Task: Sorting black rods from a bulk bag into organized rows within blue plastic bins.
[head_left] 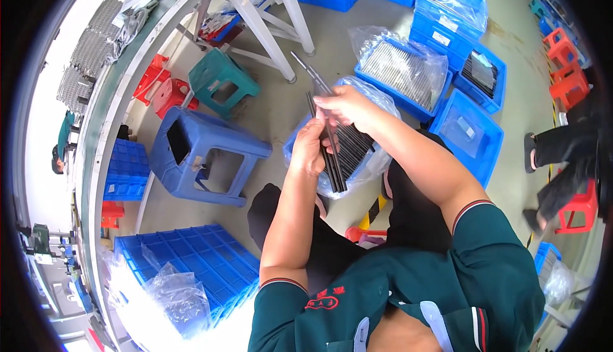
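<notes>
My left hand (310, 146) is closed around several dark rods (334, 174), their lower ends sticking out below the fingers. Just above and to the right, my right hand (348, 107) pinches a slim grey metal rod (311, 71) that points up and left and narrows toward its tip. Whether this grey rod joins one of the dark rods is hidden by my fingers. Beneath both hands stands a blue bin lined with clear plastic (377, 90), holding many dark rods (353, 144) laid side by side.
Right of the lined bin are a bin of pale rods (408, 71), a bin of dark rods (480, 72) and an open blue bin (469, 132). A blue stool (211, 151), a green stool (223, 81) and a workbench (137, 58) stand left. Another person's legs (562, 148) show far right.
</notes>
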A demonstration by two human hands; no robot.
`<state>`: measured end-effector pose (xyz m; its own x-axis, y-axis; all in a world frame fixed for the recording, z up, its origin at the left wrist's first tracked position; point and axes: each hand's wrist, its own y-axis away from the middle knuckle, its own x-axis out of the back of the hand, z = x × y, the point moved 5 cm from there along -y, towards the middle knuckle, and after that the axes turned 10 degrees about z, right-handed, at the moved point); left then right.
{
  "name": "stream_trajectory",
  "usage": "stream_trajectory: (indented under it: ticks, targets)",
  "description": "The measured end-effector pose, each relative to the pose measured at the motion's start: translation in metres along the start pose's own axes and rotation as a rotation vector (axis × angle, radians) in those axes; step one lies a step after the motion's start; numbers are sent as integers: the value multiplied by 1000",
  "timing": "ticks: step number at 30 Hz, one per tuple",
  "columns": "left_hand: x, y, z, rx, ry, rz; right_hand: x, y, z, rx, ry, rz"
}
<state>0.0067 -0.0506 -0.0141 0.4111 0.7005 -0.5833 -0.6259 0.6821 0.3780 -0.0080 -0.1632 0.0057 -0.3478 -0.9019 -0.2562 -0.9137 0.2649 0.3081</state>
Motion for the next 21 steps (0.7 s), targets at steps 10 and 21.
stream_trajectory:
  ticks: [10,21]
  targets:
    - [-6,22,-15,180,-1,-208,115,-29,-50,248,-326,627]
    - [4,2,3,51,106,-171,2,6,-11,209,399,223]
